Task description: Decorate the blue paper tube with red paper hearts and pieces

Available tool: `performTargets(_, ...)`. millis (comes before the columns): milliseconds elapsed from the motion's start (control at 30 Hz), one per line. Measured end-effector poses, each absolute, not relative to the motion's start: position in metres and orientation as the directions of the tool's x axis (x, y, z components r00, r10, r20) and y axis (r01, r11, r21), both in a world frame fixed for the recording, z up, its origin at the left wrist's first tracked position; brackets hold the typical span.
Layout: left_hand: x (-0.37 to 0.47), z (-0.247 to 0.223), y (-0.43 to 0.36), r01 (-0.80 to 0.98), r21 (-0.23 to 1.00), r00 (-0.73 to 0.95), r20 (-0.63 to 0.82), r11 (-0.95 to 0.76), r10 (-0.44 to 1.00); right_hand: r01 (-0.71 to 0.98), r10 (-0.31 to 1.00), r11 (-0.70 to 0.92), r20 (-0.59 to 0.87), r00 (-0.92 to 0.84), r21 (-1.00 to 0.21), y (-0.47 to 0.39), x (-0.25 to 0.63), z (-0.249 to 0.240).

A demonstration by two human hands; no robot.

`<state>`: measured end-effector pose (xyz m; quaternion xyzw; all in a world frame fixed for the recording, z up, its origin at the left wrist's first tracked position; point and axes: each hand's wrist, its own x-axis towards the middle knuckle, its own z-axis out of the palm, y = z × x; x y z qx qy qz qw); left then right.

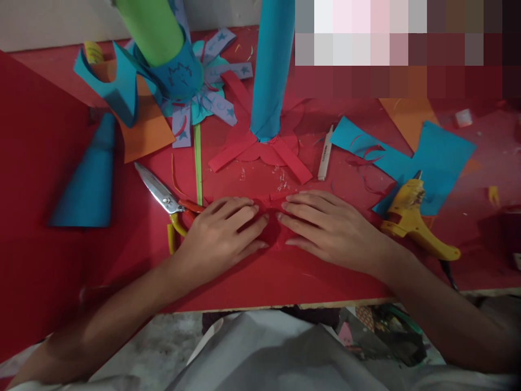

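Note:
My left hand [228, 228] and my right hand [325, 228] lie palm down, fingers stretched toward each other, on red paper [273, 231] that is hard to tell from the red table. A small gap separates the fingertips. By my left hand lie scissors [165, 198], their handles partly behind the hand. Beyond both hands stands a blue paper tube [271, 76] on a red scalloped base [260, 149] with red strips spread from its foot. On the right, near my right forearm, a yellow glue gun [415, 222] rests partly on cut blue paper [442, 163].
A green tube [157, 32] in a blue collar with purple star strips stands at the back left. Orange paper [148, 122], a blue cone-like piece [91, 179], a green strip [198, 163] and a pale marker-like stick [325, 153] lie around. The table's front edge [277, 308] is near me.

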<state>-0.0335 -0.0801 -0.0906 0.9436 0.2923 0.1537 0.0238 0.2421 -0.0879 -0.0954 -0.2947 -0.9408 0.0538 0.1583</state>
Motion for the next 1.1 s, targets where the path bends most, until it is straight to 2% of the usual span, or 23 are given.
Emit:
performTargets(200, -0.0331, -0.0906, -0.0800, 0.537, 0.149, 0.783, 0.279, -0.831, 0.556, 0.536, 0.582, 0.813, 0.257, -0.772, -0.228, -0.0886, 0.2426, -0.0970)
performTargets(667, -0.0324, -0.0897, -0.0803, 0.537, 0.167, 0.778, 0.281, -0.827, 0.562, 0.538, 0.574, 0.819, 0.271, -0.773, -0.200, -0.0879, 0.2420, -0.0960)
performTargets(1100, -0.0345, -0.0928, -0.0809, 0.532, 0.151, 0.785, 0.282, -0.833, 0.552, 0.525, 0.575, 0.817, 0.268, -0.773, -0.239, -0.0874, 0.2429, -0.0985)
